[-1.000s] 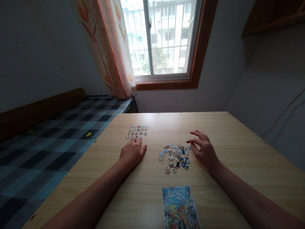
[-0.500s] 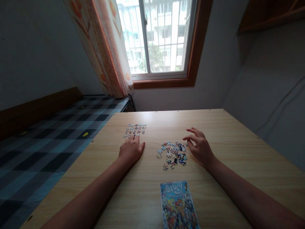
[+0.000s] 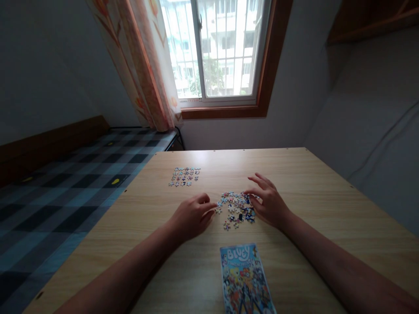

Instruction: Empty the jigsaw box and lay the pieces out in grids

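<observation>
A few pieces (image 3: 184, 176) lie in rows far left on the worktop (image 3: 310, 196); most remain in the loose pile (image 3: 235, 209). The left hand (image 3: 193, 216), loosely curled, and the right hand (image 3: 266, 203), fingers spread, flank the pile, apparently holding nothing.

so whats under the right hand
The right hand arches over the right edge of the loose puzzle pieces on the table. Whatever lies beneath the palm is covered, so pieces there cannot be seen.
</observation>
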`<state>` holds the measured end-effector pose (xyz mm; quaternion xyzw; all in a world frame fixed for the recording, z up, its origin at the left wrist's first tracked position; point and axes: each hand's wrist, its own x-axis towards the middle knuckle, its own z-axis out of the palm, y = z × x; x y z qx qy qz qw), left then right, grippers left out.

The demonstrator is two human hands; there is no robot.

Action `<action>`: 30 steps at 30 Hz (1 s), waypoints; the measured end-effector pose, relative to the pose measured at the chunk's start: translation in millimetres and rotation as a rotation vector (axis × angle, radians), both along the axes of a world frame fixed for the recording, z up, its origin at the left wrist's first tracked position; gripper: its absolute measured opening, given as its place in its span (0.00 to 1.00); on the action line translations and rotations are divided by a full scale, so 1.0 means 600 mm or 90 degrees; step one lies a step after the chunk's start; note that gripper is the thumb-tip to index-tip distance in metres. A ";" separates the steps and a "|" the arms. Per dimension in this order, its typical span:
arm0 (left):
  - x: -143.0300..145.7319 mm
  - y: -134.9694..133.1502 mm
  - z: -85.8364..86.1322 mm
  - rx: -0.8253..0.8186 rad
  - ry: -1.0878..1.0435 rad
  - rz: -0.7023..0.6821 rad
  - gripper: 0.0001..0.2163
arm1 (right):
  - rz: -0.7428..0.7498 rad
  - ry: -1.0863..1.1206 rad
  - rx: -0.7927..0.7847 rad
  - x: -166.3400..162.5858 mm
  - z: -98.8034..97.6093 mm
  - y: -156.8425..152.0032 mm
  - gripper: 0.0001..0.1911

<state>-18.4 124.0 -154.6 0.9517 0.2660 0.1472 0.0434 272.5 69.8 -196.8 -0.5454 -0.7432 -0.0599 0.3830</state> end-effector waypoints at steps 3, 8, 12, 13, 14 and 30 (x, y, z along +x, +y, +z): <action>-0.004 0.003 0.000 -0.009 0.025 -0.022 0.13 | -0.005 0.003 0.005 0.003 -0.002 0.002 0.13; -0.008 0.002 0.000 -0.017 0.033 -0.028 0.14 | 0.016 0.003 0.022 0.003 0.003 -0.002 0.14; -0.007 -0.006 0.000 -0.016 0.012 -0.050 0.14 | 0.095 -0.051 0.029 -0.011 0.020 -0.016 0.13; -0.007 -0.009 0.001 -0.017 0.006 -0.065 0.14 | 0.115 -0.070 0.027 -0.016 0.024 -0.020 0.12; -0.006 -0.012 0.002 -0.019 0.003 -0.082 0.14 | 0.131 -0.088 0.025 -0.019 0.028 -0.024 0.11; -0.001 -0.029 0.009 -0.050 0.039 -0.176 0.13 | 0.189 -0.174 -0.053 -0.055 0.053 -0.051 0.16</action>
